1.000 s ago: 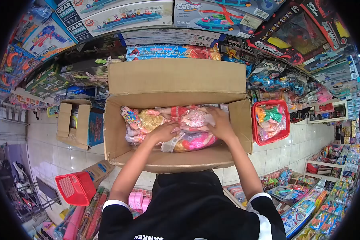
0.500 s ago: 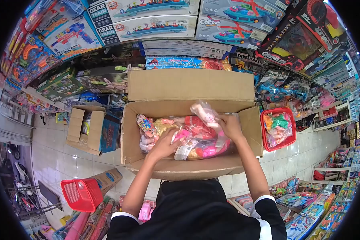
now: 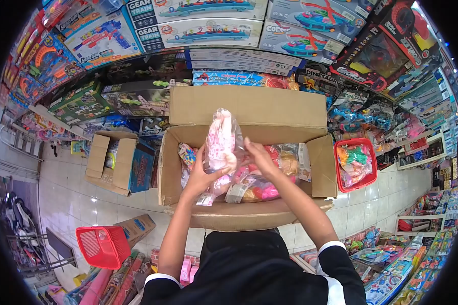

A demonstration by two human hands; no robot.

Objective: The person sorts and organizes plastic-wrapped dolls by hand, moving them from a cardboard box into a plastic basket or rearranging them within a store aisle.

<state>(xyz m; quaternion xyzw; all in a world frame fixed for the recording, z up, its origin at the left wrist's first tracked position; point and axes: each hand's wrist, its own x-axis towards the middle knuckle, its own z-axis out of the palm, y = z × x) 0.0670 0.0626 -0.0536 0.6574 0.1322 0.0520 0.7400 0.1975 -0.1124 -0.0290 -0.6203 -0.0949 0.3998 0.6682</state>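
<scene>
A doll in a clear plastic bag (image 3: 223, 137), dressed in pink and white with its legs pointing up, is raised over the open cardboard box (image 3: 249, 217). My left hand (image 3: 204, 178) is closed around its lower part, thumb across the front. To the right of it, my right hand (image 3: 260, 158) is spread, its fingertips at the edge of the plastic. Beneath both hands, more bagged dolls (image 3: 259, 187) in pink, red and gold fill the box, partly hidden by my hands and the raised doll.
A red basket (image 3: 357, 186) of bagged toys stands right of the box. To the left are a smaller open carton (image 3: 104, 170) and another red basket (image 3: 102, 246) on the tiled floor. Boxed toys (image 3: 208, 33) line the shelves behind; packaged toys (image 3: 387, 264) lie at lower right.
The bagged doll has moved from my right hand to my left and now stands upright at the box's left side. My right hand has shifted left and loosened its grip.
</scene>
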